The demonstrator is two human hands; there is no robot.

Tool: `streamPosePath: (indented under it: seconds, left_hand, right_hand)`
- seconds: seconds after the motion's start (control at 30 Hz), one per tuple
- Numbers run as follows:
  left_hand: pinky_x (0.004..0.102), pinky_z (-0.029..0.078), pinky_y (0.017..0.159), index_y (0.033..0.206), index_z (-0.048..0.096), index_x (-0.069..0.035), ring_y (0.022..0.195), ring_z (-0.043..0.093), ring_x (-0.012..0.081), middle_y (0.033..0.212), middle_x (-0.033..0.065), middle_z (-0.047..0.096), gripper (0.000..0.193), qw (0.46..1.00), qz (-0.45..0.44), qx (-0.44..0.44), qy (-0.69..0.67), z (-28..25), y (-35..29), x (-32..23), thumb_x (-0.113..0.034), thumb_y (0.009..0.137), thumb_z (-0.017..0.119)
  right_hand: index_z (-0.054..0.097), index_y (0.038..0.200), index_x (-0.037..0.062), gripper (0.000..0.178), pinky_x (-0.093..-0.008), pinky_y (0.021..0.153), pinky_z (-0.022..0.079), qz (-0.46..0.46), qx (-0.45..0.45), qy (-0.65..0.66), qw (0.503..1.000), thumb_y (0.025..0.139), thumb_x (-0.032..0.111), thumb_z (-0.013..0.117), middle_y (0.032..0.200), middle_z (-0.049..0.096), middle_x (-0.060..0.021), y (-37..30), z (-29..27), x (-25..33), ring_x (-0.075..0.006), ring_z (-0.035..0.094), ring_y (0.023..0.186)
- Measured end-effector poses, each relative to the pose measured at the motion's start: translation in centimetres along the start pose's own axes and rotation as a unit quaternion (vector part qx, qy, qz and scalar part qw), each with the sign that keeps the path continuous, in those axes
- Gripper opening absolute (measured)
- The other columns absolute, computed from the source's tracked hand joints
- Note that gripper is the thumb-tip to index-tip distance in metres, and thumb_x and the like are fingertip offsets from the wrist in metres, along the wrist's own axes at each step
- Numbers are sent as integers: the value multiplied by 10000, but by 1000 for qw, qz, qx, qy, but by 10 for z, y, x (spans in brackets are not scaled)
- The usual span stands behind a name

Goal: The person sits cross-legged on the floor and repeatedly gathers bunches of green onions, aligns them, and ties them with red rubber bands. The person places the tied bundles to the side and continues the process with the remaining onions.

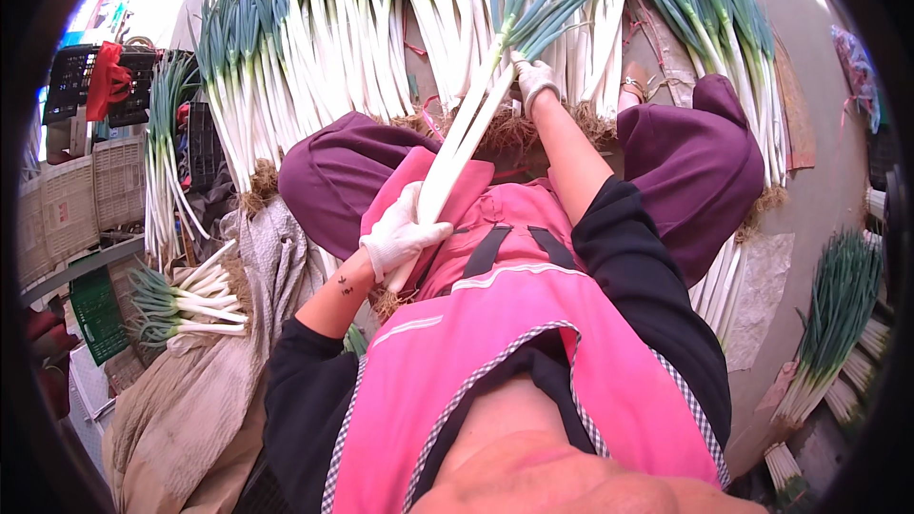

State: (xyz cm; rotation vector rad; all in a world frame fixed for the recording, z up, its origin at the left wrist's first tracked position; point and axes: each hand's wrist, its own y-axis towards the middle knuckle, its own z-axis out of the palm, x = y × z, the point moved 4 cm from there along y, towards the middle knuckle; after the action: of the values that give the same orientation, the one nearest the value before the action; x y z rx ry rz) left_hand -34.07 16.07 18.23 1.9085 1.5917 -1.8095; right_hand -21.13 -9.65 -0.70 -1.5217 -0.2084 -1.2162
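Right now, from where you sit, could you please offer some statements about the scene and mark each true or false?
1. The left hand grips long green onions. True.
2. The right hand is bare. False: the right hand wears a white glove.
3. The apron is pink. True.
4. The roots of the held onions are at their far end. False: the roots are at the near end, below the left hand.
5. Beyond the hands, other green onions form a row. True.
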Motion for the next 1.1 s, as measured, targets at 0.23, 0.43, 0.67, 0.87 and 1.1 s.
streamPosePath:
  seconds: [0.23,0.43,0.67,0.87,1.1]
  left_hand:
    - [235,455,663,1133,415,-1,761,533,121,870,59,530,490,972,-87,57,-211,9,-7,16,-185,770,688]
    - [172,369,415,986,448,-53,513,449,50,702,-10,484,262,924,-138,81,-346,18,-10,18,-146,820,629]
    - [169,353,411,1011,446,-62,511,436,51,692,-17,461,265,898,-135,115,-403,24,-11,5,-140,826,619]
    - [167,364,408,999,453,-74,514,438,44,712,-15,464,216,864,-164,116,-461,25,-9,2,-150,856,596]
    - [164,315,411,1023,454,-52,517,389,51,726,4,426,203,830,-157,154,-513,29,1,-2,-145,876,560]
  right_hand:
    - [505,901,46,113,-254,368,463,40,-91,143,985,876,142,559,682,581,-66,17,-24,-10,-163,564,480]
    - [506,875,43,87,-276,377,479,63,-111,199,972,882,124,536,683,581,-77,24,-23,-17,-188,566,464]
    - [548,993,98,195,-295,606,479,135,-158,337,918,909,260,478,869,595,-45,69,-23,-31,-190,580,743]
    - [596,956,55,349,-370,713,478,-8,-256,-83,963,897,374,468,872,645,-130,44,-37,11,-287,620,812]
    - [622,895,20,411,-384,671,475,-98,-281,-76,952,893,409,491,732,637,-156,53,-63,35,-320,612,683]
